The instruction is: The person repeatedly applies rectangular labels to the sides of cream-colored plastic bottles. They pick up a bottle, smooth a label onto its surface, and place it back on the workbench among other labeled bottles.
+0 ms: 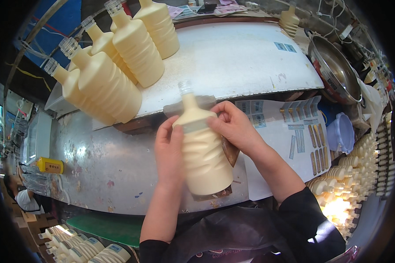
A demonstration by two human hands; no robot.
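Observation:
A cream ribbed bottle (204,162) with a clear threaded neck leans, neck away from me, between my two hands. Across its shoulder runs a thin grey-blue strip (195,126), which looks like a label. My left hand (169,142) is closed along the bottle's left side, thumb at the strip's left end. On the other side, my right hand (234,126) has bent fingers at the shoulder, its thumb pressing the strip's right end. Behind the bottle's neck a grey block (173,109) shows in part; a brown wooden piece (231,152) shows by its right side.
Several similar bottles (138,48) stand on a raised white board (232,52) at the far left. To the right, a white sheet (267,162) holds strips and blue labels. Beyond are a metal pan (335,61), a lilac bucket (340,133) and many bottles. A yellow container (49,165) lies left.

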